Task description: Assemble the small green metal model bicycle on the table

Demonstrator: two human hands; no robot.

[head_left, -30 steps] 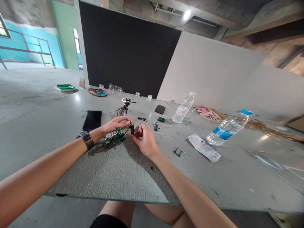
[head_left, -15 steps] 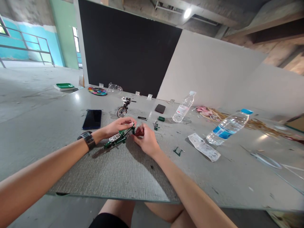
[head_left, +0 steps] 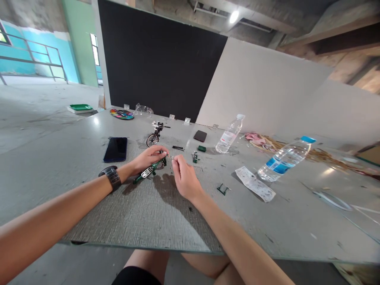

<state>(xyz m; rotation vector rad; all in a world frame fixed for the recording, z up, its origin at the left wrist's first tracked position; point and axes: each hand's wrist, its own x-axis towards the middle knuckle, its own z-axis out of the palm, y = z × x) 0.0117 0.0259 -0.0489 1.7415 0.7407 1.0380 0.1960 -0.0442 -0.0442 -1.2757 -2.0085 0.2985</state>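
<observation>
My left hand [head_left: 147,159] is closed around the upper part of a small green model bicycle [head_left: 147,171], which has a silver rear rack and is tilted above the grey table [head_left: 124,221]. My right hand [head_left: 186,178] is closed in a pinch just right of the model. A tiny shiny piece shows at its fingertips, too small to name. Behind the hands stands a black model bicycle [head_left: 152,139] with a thin-rimmed wheel. Small green parts [head_left: 195,157] and a green block [head_left: 202,148] lie to the right.
A phone [head_left: 115,149] lies left of my hands. Two water bottles [head_left: 230,134] and a printed paper sheet [head_left: 255,184] are on the right. A green frame piece [head_left: 222,189] lies nearer. At the back are a paint palette [head_left: 122,114] and a dark flat object [head_left: 200,136].
My right hand has drawn slightly right, away from the green model, and its fingers are now raised in a pinch. The model has turned a little in my left hand.
</observation>
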